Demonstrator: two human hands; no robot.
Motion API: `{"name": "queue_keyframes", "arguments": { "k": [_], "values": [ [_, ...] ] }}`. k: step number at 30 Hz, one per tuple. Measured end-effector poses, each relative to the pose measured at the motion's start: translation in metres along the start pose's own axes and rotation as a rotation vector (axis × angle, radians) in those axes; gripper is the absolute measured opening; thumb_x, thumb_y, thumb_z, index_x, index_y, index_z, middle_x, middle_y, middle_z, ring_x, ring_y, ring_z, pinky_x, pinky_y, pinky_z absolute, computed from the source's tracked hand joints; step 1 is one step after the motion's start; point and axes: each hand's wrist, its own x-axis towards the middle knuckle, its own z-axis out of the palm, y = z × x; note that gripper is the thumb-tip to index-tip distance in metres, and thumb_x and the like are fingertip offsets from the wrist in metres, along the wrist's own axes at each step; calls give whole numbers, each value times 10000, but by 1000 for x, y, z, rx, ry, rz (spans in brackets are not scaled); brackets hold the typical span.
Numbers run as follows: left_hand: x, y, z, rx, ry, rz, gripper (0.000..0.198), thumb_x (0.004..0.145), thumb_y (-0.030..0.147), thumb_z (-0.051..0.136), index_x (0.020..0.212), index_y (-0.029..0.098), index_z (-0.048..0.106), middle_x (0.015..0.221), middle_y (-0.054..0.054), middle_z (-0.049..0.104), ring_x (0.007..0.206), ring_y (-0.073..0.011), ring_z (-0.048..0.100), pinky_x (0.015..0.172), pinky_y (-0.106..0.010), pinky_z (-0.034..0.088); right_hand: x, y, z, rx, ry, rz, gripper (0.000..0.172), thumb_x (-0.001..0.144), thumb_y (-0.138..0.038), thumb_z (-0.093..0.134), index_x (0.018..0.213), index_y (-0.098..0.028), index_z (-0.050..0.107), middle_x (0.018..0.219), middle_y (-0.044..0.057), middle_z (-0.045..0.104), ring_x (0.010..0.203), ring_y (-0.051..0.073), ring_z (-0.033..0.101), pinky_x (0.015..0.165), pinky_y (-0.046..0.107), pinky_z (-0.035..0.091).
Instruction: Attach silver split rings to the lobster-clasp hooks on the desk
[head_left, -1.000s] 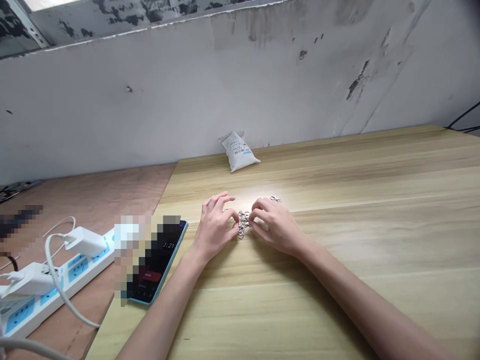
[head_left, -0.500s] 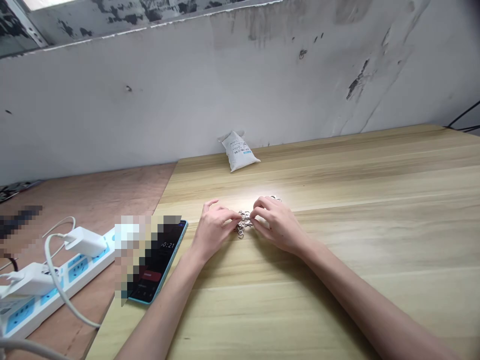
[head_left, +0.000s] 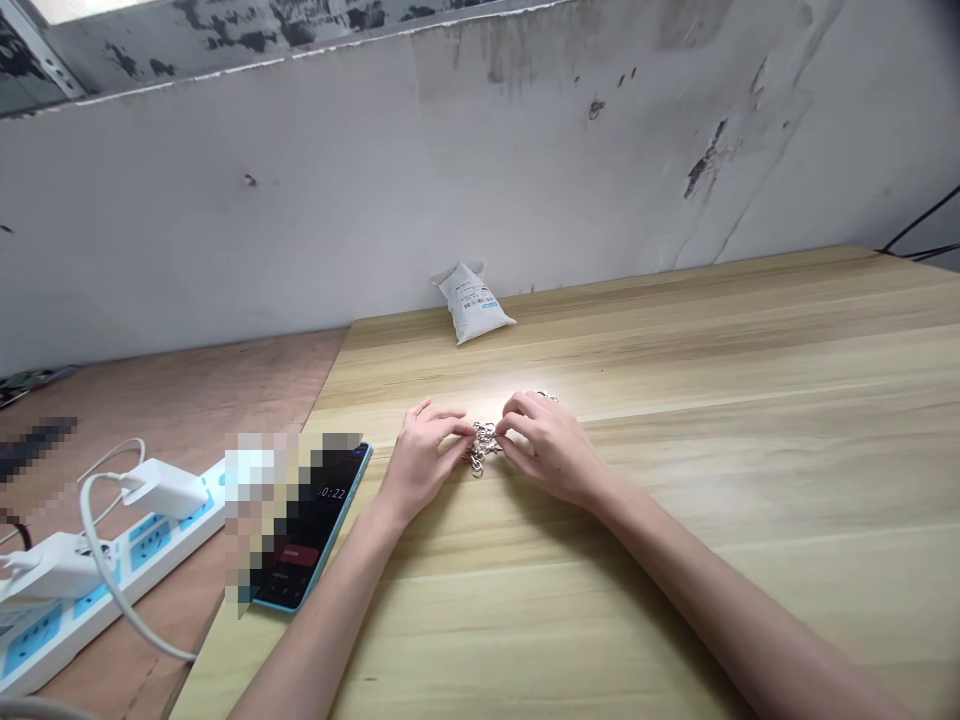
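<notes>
Left hand (head_left: 424,455) and right hand (head_left: 551,445) both near-pinched at the metal clasps (head_left: 478,460) between them on the table (head_left: 675,400); can't tell what's gripped. Left fingers lower than 1 s ago. Phone (head_left: 327,525) timer 21→22.

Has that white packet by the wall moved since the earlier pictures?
No: measured against the far-left corner of the wooden tabletop, the white packet hasn't visibly shifted.

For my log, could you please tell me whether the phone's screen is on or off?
On: the screen shows lit digits ending in 22 and a red patch.
</notes>
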Motion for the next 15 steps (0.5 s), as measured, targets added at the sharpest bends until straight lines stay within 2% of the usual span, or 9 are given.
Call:
{"name": "queue_keyframes", "arguments": {
  "k": [4,7,11,15],
  "values": [
    [1,2,0,35,-2,43,92,879,181,597,865,223,678,1213,-54,663,1320,-261,451,1091,-549,327,0,-1,-1,-30,-12,-12,126,892,-163,534,836,-186,644,920,77,621,837,195,549,742,330,380],
    [1,4,-2,40,-15,42,107,880,156,580,856,215,666,1342,-70,568,1408,-274,314,1106,-572,301,-1,-1,-1,-18,-17,-2,119,883,-157,536,836,-180,643,975,88,627,890,208,551,807,366,373],
    [2,10,-4,-9,6,30,87,891,163,572,865,205,644,1377,-79,529,1422,-264,280,1129,-574,263,-3,1,2,96,-25,91,131,886,-146,518,827,-189,627,1034,76,628,995,216,535,883,401,351],
    [3,17,-6,-150,15,-30,53,892,199,587,871,209,634,1374,-71,532,1411,-255,303,1121,-545,296,-2,3,4,189,-64,189,234,902,-123,463,727,-196,600,963,47,629,967,197,533,878,397,352]
  ]
}}
